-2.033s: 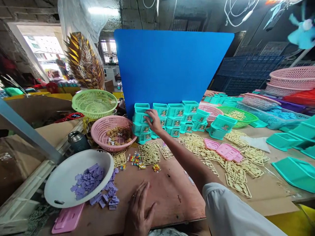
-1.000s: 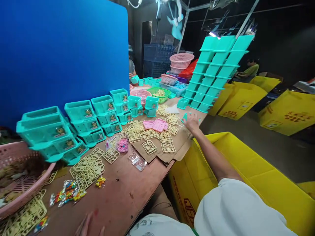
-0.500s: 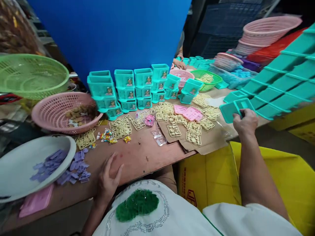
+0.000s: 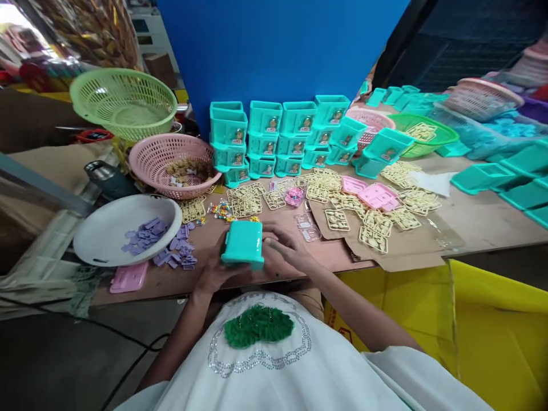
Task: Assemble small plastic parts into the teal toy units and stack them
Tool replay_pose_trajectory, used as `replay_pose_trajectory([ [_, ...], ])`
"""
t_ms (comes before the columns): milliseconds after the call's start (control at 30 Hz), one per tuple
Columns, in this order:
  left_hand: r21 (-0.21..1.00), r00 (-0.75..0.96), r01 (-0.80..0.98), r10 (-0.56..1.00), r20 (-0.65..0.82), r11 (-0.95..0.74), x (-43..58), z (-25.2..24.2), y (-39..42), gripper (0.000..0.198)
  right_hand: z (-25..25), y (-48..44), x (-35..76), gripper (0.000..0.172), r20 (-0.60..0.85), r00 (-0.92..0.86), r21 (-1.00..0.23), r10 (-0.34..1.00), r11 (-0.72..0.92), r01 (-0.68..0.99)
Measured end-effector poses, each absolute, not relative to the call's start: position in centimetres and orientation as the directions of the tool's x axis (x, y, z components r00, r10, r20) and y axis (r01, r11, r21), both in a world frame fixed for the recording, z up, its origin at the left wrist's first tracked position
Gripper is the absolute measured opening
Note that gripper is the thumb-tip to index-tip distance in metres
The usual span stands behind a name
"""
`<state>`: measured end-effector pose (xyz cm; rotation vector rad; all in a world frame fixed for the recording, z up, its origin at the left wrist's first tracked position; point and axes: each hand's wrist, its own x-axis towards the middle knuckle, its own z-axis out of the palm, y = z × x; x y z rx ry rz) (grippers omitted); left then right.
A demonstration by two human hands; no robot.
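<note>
One tall blue board (image 4: 278, 51), upright at the far side of the surface (image 4: 479, 228). Near right, below the surface edge, a yellow crate (image 4: 492, 331). Against the board, rows of stacked teal boxes (image 4: 278, 137) (each with a small round sticker on its front). Far left, a green basket (image 4: 124, 103). Just near of it, a pink basket (image 4: 171, 165) with tan bits inside. Nearer still, a white bowl (image 4: 107, 240) of purple pieces (image 4: 143, 234), with more spilled just right of it. Across the middle and right, flat cream part frames (image 4: 377, 222). At the near edge, centre, a single teal box (image 4: 242, 242), clasped from both sides. Left hand (image 4: 214, 271) curled around its left side and underside. Right hand (image 4: 286, 248) with fingers laid close together against its right side.
</note>
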<state>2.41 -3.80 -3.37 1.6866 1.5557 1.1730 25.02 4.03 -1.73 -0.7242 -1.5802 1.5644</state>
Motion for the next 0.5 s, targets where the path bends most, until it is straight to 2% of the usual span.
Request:
replay_pose_trajectory([
  [67,0.826,-0.019,0.524,0.967,0.255,-0.208,1.9,-2.7,-4.0,0.096,-2.3,4.0,24.8,0.048,0.119,-0.481,-0.992,0.869,0.084,-0.094],
  [167,0.674,0.047,0.705,0.963,0.266,-0.221,1.8,-1.2,-3.9,0.097,-2.8,3.8,24.7,0.053,0.126,-0.487,-0.991,0.864,0.133,-0.02],
  [267,0.54,0.076,0.817,0.966,0.249,-0.203,2.0,-0.1,-3.9,0.099,-3.1,3.4,24.4,0.04,0.184,-0.537,-0.941,0.823,0.305,0.145],
  [367,0.482,0.1,0.847,0.957,0.271,-0.225,1.8,0.2,-3.8,0.097,-3.5,3.3,24.3,0.036,0.268,-0.508,-0.865,0.818,0.437,0.247],
  [433,0.465,0.12,0.848,0.948,0.295,-0.252,1.6,0.0,-3.6,0.091,-3.8,3.5,24.3,0.045,0.342,-0.482,-0.822,0.807,0.505,0.263],
  [500,0.461,0.14,0.842,0.939,0.313,-0.279,1.5,-0.4,-3.4,0.081,-4.1,3.6,24.4,0.055,0.368,-0.537,-0.786,0.759,0.563,0.256],
])
